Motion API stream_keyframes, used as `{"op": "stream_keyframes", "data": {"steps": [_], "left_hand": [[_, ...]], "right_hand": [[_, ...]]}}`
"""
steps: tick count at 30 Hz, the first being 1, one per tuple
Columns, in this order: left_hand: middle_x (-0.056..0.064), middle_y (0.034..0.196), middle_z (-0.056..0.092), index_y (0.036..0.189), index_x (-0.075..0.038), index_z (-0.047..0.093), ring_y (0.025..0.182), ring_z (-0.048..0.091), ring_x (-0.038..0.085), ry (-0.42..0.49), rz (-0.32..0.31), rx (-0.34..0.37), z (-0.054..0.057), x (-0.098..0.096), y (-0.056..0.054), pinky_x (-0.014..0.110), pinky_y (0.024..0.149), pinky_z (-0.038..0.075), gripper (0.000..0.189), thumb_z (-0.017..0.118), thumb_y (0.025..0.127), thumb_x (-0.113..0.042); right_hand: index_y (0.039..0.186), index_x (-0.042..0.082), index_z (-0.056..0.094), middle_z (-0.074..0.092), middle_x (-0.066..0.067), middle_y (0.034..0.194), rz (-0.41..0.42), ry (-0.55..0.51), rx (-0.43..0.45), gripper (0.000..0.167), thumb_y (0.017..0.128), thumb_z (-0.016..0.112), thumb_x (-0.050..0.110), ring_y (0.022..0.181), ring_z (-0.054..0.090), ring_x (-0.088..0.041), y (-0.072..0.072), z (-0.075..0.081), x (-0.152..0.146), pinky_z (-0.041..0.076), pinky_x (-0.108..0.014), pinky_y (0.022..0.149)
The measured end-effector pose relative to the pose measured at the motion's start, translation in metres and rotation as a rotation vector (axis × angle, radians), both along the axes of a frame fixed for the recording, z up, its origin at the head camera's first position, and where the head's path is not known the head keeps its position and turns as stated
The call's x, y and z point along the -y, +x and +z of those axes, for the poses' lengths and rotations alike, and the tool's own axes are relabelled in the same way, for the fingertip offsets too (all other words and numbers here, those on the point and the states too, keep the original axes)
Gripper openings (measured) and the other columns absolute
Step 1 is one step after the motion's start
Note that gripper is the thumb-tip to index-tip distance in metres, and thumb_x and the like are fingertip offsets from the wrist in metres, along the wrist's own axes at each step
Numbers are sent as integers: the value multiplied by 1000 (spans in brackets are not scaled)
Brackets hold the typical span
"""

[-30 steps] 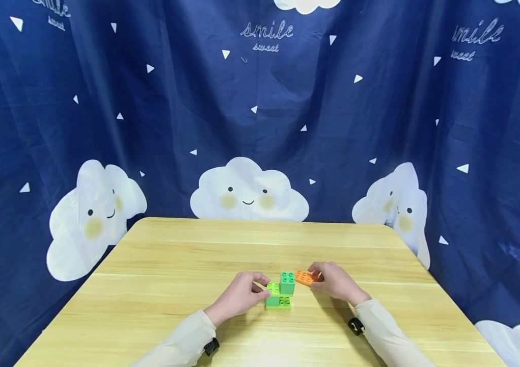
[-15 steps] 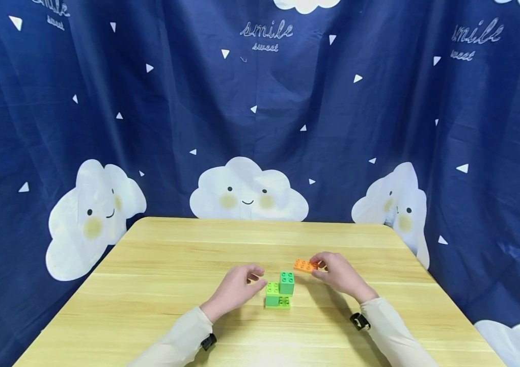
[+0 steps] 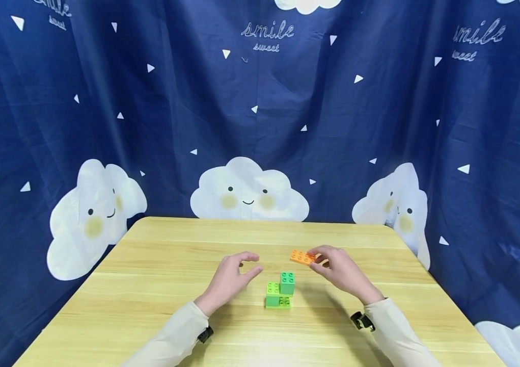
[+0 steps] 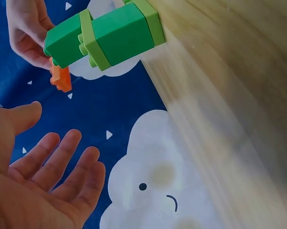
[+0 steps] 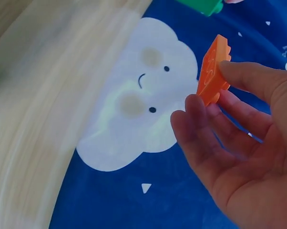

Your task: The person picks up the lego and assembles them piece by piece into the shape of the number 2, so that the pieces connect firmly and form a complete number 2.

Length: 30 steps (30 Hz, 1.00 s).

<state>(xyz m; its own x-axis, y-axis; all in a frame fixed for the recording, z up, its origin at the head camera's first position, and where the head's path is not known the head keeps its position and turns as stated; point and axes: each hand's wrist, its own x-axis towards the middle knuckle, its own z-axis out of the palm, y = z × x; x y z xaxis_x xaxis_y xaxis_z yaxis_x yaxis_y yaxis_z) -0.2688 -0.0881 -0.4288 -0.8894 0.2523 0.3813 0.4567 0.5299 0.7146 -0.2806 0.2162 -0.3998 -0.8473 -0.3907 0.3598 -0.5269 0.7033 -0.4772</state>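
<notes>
A stack of toy building bricks [image 3: 272, 300], green and lime in alternating layers, stands on the table in the head view. Beyond it and to its right, my right hand [image 3: 339, 269] pinches a flat orange brick [image 3: 302, 257] by its right end, raised above the table with studs up. In the right wrist view the thumb presses one side of the orange brick [image 5: 213, 71] and fingers touch the other. My left hand [image 3: 226, 280] hovers to the left of the stack, apart from it, fingers loosely bent and holding nothing; the left wrist view shows its palm and spread fingers.
The wooden table [image 3: 159, 285] reaches back to a dark blue curtain [image 3: 260, 137] printed with clouds and small white triangles. Both wrists carry black straps, and shadows of the arms fall on the tabletop.
My right hand has lifted the orange brick up and away from beside the stack. The left hand has drawn back from the stack, up and to the left. The stack has stayed put.
</notes>
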Motion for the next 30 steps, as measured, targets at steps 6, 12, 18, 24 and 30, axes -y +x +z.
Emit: {"op": "stream_keyframes", "data": {"steps": [6,12,18,24,30], "left_hand": [[4,124,73,124,-13,72,120,65,25,2,-26,-17,-1,-3,2,52,101,53,36,71,97,-36],[1,125,73,126,-15,71,120,66,20,2,-49,-38,1,-5,6,48,103,53,38,70,97,-40],[-2,129,71,129,-18,70,124,64,18,3,-61,-55,4,-8,11,43,107,52,40,72,96,-40],[0,134,68,133,-17,68,128,62,20,6,-82,-51,5,-11,13,44,108,50,41,72,97,-36],[0,133,69,133,-17,68,127,62,19,-4,-91,-37,5,-11,13,43,108,51,41,72,96,-35]], "right_hand": [[117,7,72,72,-6,117,48,-4,-13,24,94,74,11,93,71,-16,9,9,6,60,-23,75],[118,10,72,72,-2,117,88,2,-45,23,95,74,13,94,70,-14,19,15,12,61,-26,76],[118,11,72,73,0,114,122,6,-61,24,94,75,13,93,70,-12,25,16,25,62,-29,75],[119,9,72,73,-1,116,146,4,-48,25,94,75,12,93,69,-12,28,12,31,61,-25,75],[118,9,72,73,-2,116,173,13,-34,23,95,73,12,92,69,-11,28,8,35,60,-23,75]]}}
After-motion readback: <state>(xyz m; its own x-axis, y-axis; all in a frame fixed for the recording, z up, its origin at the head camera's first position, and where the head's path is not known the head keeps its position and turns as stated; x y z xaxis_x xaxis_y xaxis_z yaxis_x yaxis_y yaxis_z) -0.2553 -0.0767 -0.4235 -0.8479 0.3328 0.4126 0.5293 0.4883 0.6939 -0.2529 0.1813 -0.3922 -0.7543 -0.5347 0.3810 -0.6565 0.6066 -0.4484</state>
